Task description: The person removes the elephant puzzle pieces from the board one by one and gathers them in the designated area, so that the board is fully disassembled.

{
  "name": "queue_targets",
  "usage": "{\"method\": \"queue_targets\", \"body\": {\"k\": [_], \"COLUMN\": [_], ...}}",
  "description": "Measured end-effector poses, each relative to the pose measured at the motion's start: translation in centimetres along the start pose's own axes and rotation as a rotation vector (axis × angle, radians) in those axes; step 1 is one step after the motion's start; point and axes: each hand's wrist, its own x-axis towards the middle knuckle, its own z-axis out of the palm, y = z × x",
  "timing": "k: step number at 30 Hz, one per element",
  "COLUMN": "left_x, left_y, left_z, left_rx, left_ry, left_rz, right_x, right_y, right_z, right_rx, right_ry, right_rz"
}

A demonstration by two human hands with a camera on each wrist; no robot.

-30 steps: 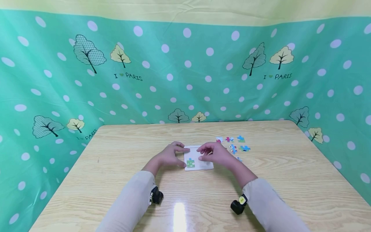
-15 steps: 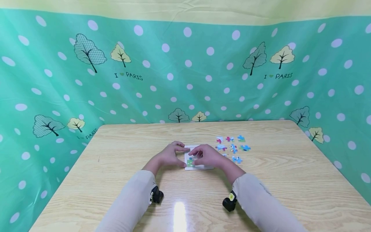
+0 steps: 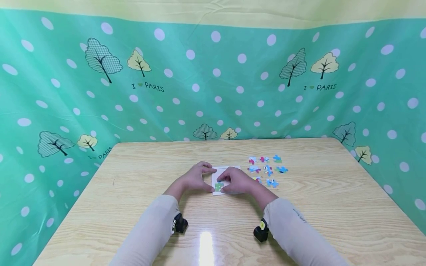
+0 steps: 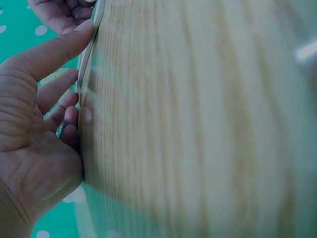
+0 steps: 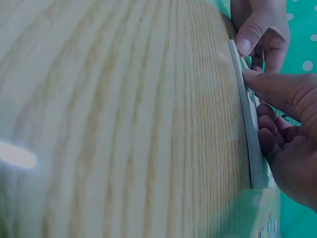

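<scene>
A shallow white puzzle board lies flat on the table, with a green jigsaw piece in its lower left corner. My left hand holds the board's left side, its thumb at the near corner and forefinger at the far one. Over the board, my right hand pinches the green piece between thumb and forefinger, partly covering it. In the right wrist view, my right hand has its other fingers curled low over the board. The left wrist view shows my left hand's thumb along the board's edge.
Right of the board, several loose jigsaw pieces lie in rough rows on the wooden table. One piece sits close to my right wrist. A green dotted curtain hangs behind the table.
My right hand has moved left across the board and down to the green piece, uncovering loose pieces on the right. My left hand stays at the board's left side.
</scene>
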Motion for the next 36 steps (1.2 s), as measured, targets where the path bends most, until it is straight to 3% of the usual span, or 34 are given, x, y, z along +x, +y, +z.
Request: {"method": "queue_targets", "body": {"k": [8, 15, 36], "left_x": [0.0, 0.1, 0.0], "left_y": [0.1, 0.1, 0.2], "left_z": [0.0, 0.0, 0.0], "left_rx": [-0.012, 0.007, 0.015], "left_ry": [0.004, 0.001, -0.002], "left_rz": [-0.017, -0.021, -0.029], "right_x": [0.1, 0.0, -1.9], "right_y": [0.1, 0.0, 0.5], "right_z": [0.1, 0.1, -0.5], "right_rx": [0.038, 0.146, 0.327], "right_ry": [0.008, 0.031, 0.131], "right_rz": [-0.042, -0.059, 0.01]}}
